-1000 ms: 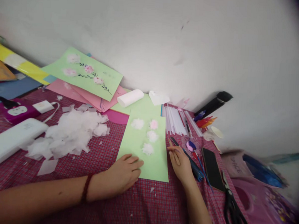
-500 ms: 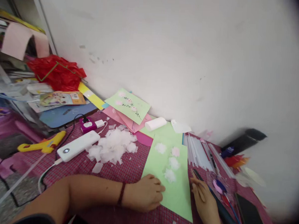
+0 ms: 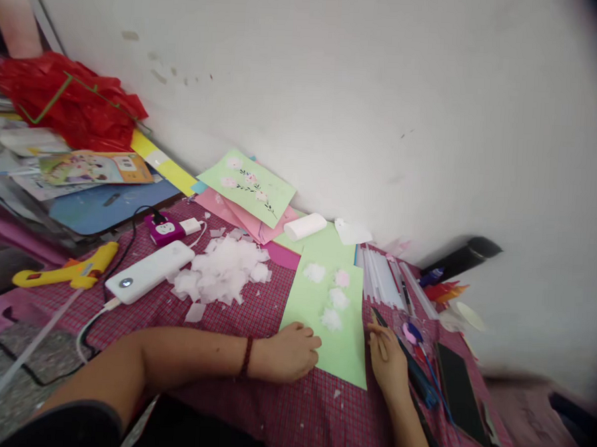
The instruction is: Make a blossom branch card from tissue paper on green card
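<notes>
A light green sheet of paper (image 3: 342, 359) lies on the checked tablecloth, with several white and pale pink paper flowers (image 3: 332, 319) on its upper part. My left hand (image 3: 286, 351) rests palm down across the sheet's lower left edge, its fingers lying loosely on the paper. Just past the right edge is my right hand (image 3: 388, 361), its fingers pinched together. A thin tan tip shows at those fingertips, beside a dark, long tool; whether the hand holds either is too small to tell.
Left of the sheet is a heap of white paper pieces (image 3: 226, 266), then a white power bank (image 3: 148, 272) and a yellow glue gun (image 3: 76, 272). A decorated green card (image 3: 250, 187) lies behind. White sticks (image 3: 383, 278) and a black phone (image 3: 462, 392) are at right.
The camera view has shifted, so the table appears higher and further left. Both hands keep about the same places by the green sheet.
</notes>
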The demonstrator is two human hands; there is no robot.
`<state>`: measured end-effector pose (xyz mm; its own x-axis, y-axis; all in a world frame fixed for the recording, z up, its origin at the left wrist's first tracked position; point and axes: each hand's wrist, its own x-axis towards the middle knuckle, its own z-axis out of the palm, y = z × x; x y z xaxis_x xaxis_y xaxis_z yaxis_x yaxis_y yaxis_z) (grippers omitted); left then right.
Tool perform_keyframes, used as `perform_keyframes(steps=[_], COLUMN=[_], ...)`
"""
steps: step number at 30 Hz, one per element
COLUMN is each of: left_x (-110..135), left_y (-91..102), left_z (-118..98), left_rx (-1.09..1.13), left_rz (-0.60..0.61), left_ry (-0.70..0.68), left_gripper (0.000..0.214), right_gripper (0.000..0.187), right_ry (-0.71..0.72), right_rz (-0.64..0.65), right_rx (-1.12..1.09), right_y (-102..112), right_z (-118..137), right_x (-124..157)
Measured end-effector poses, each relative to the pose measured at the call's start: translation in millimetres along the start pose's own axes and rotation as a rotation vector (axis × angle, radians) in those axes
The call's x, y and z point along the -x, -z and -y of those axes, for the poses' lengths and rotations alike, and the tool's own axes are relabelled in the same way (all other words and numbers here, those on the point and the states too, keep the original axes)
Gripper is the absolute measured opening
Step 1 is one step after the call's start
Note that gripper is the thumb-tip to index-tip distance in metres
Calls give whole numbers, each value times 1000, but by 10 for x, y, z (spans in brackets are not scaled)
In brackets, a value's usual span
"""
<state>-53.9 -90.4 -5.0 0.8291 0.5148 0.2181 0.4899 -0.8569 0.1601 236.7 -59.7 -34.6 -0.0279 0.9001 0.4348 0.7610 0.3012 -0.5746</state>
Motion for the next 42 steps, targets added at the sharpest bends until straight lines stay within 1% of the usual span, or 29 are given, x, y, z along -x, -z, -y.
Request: perform_keyframes(steps=[2, 4, 6, 10, 15, 17, 20, 23, 28, 31, 34, 38, 42], left_x=[-6, -5, -1, -14, -16, -9, -5, -8, -16, -21, -23, -20, -23], left_y=[0, 9, 24, 53, 105, 107, 79, 50, 77, 98, 94, 85, 94], left_z=[2, 1, 5, 49, 38, 29, 41, 62, 55, 41, 44, 55, 55], left_rx=[2, 10, 29, 62, 67, 63, 65, 52, 27, 20, 32, 62, 81], left_rz=[42, 80, 98, 75, 50, 40, 28, 35, 91, 122, 138, 115, 110], left_ry=[4, 0, 3, -14, -39, -37, -40, -54, -35, -22, -5, 5, 6], left_gripper=[18, 15, 11, 10, 14, 15, 15, 13, 12, 11, 10, 10, 11], right_gripper=[22, 27, 29, 29, 38, 42, 49, 52, 50, 45, 39, 31, 29], right_ry=[47, 85, 47, -51, -130, -136, -124, -112, -132, -149, -178, -244, -342], right_rz=[59, 154, 205, 289, 353, 379, 402, 385, 287, 231, 203, 144, 61], right_rx=[92, 228, 304, 423, 554, 585, 576, 535, 418, 332, 277, 285, 282], right_y=[47, 127, 216, 331, 404, 435, 470, 481, 475, 514, 612, 768, 918], right_z=[116, 266, 421, 646, 777, 786, 766, 740, 684, 596, 464, 292, 220], right_x=[12, 77, 194, 492, 794, 846, 863, 861, 917, 947, 911, 799, 684])
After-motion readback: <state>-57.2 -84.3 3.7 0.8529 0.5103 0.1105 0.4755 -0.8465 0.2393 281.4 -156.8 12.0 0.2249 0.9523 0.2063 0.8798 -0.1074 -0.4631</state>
